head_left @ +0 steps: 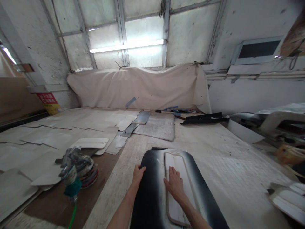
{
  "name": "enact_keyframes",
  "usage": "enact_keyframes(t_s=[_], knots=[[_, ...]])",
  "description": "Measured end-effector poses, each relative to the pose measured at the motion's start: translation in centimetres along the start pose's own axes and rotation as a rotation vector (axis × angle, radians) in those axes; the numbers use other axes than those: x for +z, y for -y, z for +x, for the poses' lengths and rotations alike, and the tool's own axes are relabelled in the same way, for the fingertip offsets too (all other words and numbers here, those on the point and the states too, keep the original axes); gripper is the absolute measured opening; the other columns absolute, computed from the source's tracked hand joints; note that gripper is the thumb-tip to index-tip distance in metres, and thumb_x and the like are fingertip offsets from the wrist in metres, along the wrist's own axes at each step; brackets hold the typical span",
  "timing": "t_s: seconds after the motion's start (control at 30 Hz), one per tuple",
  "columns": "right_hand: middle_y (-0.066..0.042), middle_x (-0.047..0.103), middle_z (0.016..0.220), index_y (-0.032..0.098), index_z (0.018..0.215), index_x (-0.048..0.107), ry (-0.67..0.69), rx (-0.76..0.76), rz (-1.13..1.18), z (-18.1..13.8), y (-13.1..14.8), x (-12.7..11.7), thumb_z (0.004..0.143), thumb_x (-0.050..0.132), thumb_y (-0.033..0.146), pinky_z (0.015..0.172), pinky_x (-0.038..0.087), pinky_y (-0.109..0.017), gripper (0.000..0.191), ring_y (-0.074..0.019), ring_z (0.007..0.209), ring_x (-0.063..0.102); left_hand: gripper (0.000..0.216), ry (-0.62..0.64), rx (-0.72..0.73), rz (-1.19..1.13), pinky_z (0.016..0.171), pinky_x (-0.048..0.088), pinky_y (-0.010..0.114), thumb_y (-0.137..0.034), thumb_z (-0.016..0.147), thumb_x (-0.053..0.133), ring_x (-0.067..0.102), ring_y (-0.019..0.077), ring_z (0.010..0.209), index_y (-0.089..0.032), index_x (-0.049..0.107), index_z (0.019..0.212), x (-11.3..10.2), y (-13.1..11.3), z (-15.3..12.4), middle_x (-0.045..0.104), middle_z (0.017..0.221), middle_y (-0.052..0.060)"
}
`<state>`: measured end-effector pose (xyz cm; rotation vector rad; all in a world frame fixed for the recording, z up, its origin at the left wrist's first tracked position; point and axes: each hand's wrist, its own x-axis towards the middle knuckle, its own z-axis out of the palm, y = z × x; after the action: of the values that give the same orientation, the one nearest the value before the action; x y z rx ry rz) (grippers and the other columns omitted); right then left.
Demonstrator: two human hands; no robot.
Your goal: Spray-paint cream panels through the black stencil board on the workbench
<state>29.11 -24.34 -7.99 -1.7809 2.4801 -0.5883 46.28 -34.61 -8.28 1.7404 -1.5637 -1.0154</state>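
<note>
While your two hands were at the panel, it lay in the lower centre of the frame, its near end cut off by the bottom edge. This black panel [149,187] had rounded far corners and a pale, cloudy band that faded outward into the black. Along its middle ran a long white inset [175,208] with a raised, rounded rim, and a small dark tab [159,148] showed at the far edge.

Beneath it spread the pale, scuffed worktable [238,168]. At the lower left you had a spray gun [71,175] with a teal part and a green hose [72,216], just beside a round can [88,171]. Behind these sat a white oblong piece [91,143], and overlapping flat sheets [47,135] filled the left of the frame. A worn grey board [157,125] lay beyond the panel, near the centre, with black strips [202,118] to its right. A pale cloth [143,86] hung across the back, and more white pieces [289,202] lay at the lower right. Your own right forearm crossed the near part of the inset and hid some of it.

Your left hand [138,175] was at the panel's left edge, thumb reaching over it; whether its fingers closed underneath, you could not tell. Your right hand [175,183] was open, palm down, its fingers slightly bent and resting on the white inset.
</note>
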Motion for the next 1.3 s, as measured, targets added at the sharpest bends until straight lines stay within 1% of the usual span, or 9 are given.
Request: enact_keyframes(t_s=[0.17, 0.3, 0.37, 0.47, 0.57, 0.73, 0.9, 1.1, 1.3], knots=[[-0.019, 0.047, 0.13, 0.006, 0.125, 0.044, 0.023, 0.027, 0.06, 0.4, -0.9, 0.9, 0.08, 0.046, 0.026, 0.081, 0.044, -0.052, 0.049, -0.0371, 0.114, 0.044, 0.025, 0.028, -0.009, -0.109, 0.08, 0.047, 0.031, -0.019, 0.077, 0.055, 0.06, 0.0143, 0.088, -0.011, 0.054, 0.101, 0.5, -0.3, 1.2, 0.064, 0.099, 0.007], [-0.012, 0.056, 0.123, 0.008, 0.123, 0.047, 0.015, 0.033, 0.204, 1.3, -3.1, 1.4, 0.089, 0.028, 0.031, 0.088, 0.045, -0.03, 0.045, -0.0196, 0.11, 0.053, 0.023, 0.052, -0.032, -0.112, 0.08, 0.047, 0.033, -0.025, 0.078, 0.056, 0.061, 0.0147, 0.085, -0.013, 0.056, 0.098, 0.6, -0.3, 1.6, 0.066, 0.095, 0.005], [-0.012, 0.057, 0.122, 0.007, 0.123, 0.047, -0.022, 0.056, 0.261, 1.8, -4.8, 1.4, 0.09, 0.021, 0.029, 0.089, 0.043, -0.022, 0.048, -0.0142, 0.109, 0.054, 0.024, 0.064, -0.031, -0.103, 0.079, 0.047, 0.034, -0.028, 0.08, 0.054, 0.062, 0.0145, 0.083, -0.013, 0.057, 0.098, 0.5, -0.3, 1.8, 0.066, 0.092, 0.005], [-0.014, 0.057, 0.121, 0.006, 0.121, 0.047, -0.09, 0.101, 0.285, 3.1, -7.4, 1.2, 0.086, 0.02, 0.025, 0.091, 0.043, -0.027, 0.049, -0.0174, 0.109, 0.054, 0.023, 0.065, -0.017, -0.078, 0.08, 0.047, 0.032, -0.028, 0.08, 0.054, 0.062, 0.0154, 0.085, -0.013, 0.057, 0.097, 0.5, -0.4, 2.1, 0.067, 0.093, 0.005], [-0.016, 0.055, 0.122, 0.005, 0.122, 0.045, -0.125, 0.066, 0.28, 5.2, -8.8, 1.2, 0.083, 0.021, 0.021, 0.095, 0.039, -0.035, 0.048, -0.0206, 0.112, 0.052, 0.024, 0.04, -0.006, -0.038, 0.082, 0.045, 0.027, -0.02, 0.075, 0.057, 0.061, 0.0167, 0.092, -0.013, 0.056, 0.098, 0.8, -0.3, 2.3, 0.067, 0.095, 0.006], [-0.013, 0.053, 0.124, 0.005, 0.127, 0.04, -0.093, -0.095, 0.238, 10.1, -7.3, 2.1, 0.079, 0.026, 0.009, 0.098, 0.034, -0.034, 0.051, -0.0185, 0.115, 0.046, 0.031, -0.015, 0.019, 0.036, 0.084, 0.042, 0.023, -0.016, 0.075, 0.055, 0.058, 0.0165, 0.099, -0.014, 0.051, 0.106, 1.3, 0.2, 2.3, 0.064, 0.105, 0.008], [-0.016, 0.054, 0.12, 0.006, 0.129, 0.037, -0.01, -0.131, 0.147, 13.8, -4.2, 3.4, 0.071, 0.029, -0.002, 0.089, 0.038, -0.037, 0.059, -0.0223, 0.111, 0.047, 0.031, -0.032, 0.054, 0.063, 0.086, 0.039, 0.021, -0.017, 0.076, 0.052, 0.057, 0.015, 0.101, -0.015, 0.049, 0.107, 1.3, 0.6, 2.3, 0.062, 0.108, 0.008], [-0.011, 0.056, 0.113, 0.013, 0.129, 0.037, 0.071, -0.173, 0.054, 15.5, -2.8, 3.9, 0.073, 0.034, -0.003, 0.081, 0.039, -0.039, 0.058, -0.0245, 0.108, 0.046, 0.033, -0.021, 0.033, 0.074, 0.087, 0.038, 0.022, -0.016, 0.077, 0.051, 0.056, 0.0159, 0.102, -0.014, 0.047, 0.11, 1.3, 0.6, 2.4, 0.062, 0.11, 0.01], [-0.013, 0.058, 0.112, 0.01, 0.128, 0.037, 0.049, -0.238, 0.054, 15.8, -2.7, 3.9, 0.071, 0.028, -0.004, 0.085, 0.039, -0.036, 0.06, -0.0213, 0.103, 0.05, 0.034, -0.012, 0.009, 0.093, 0.086, 0.038, 0.025, -0.016, 0.077, 0.051, 0.055, 0.0175, 0.104, -0.014, 0.046, 0.111, 1.1, 0.4, 2.4, 0.061, 0.111, 0.011]])
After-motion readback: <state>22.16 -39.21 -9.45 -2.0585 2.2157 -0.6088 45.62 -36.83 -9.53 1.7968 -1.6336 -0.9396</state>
